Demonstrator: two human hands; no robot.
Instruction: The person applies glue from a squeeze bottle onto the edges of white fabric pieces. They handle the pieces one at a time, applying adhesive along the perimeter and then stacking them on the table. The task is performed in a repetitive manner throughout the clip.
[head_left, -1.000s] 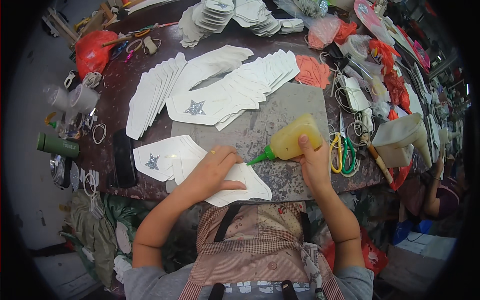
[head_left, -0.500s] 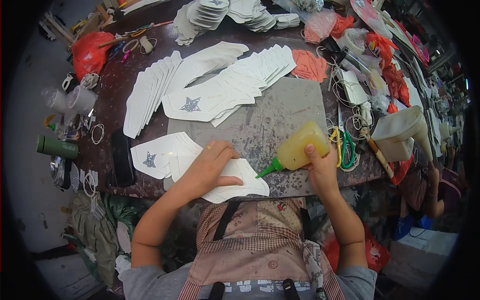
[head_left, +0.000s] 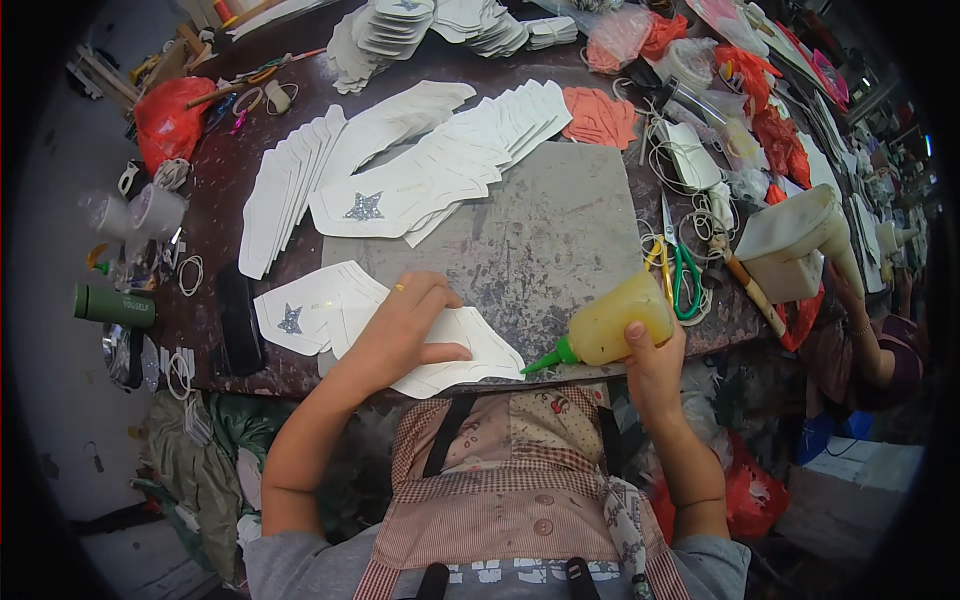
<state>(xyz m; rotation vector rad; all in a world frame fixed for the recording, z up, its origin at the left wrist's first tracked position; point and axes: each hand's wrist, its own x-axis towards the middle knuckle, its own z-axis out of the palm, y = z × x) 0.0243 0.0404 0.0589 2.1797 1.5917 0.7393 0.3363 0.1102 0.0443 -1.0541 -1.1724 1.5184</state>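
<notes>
A yellowish squeeze bottle [head_left: 612, 322] with a green nozzle is gripped in my right hand [head_left: 655, 362], tilted to the left. Its nozzle tip meets the right end of a white cut shoe-upper piece [head_left: 480, 350] near the table's front edge. Flat on that piece lies my left hand [head_left: 405, 330], thumb apart from the fingers, hiding part of it. Under and left of this hand is another white piece with a glittery silver star [head_left: 290, 318]. Beyond, overlapping white pieces [head_left: 440, 180] fan out, the front one bearing a similar star.
A grey board [head_left: 560, 220] covers the middle of the dark table. Green- and yellow-handled scissors [head_left: 686, 285] lie right, near a whitish plastic container [head_left: 780, 262]. Coral pieces [head_left: 598, 116] sit behind. A black phone-like slab [head_left: 240, 325] and green cylinder [head_left: 112, 304] are left. Another person's arm [head_left: 862, 335] shows right.
The bottle's nozzle has moved along the white piece's edge, rightward and nearer to me, to its right end. My left hand stays on the piece. The whole view has shifted slightly.
</notes>
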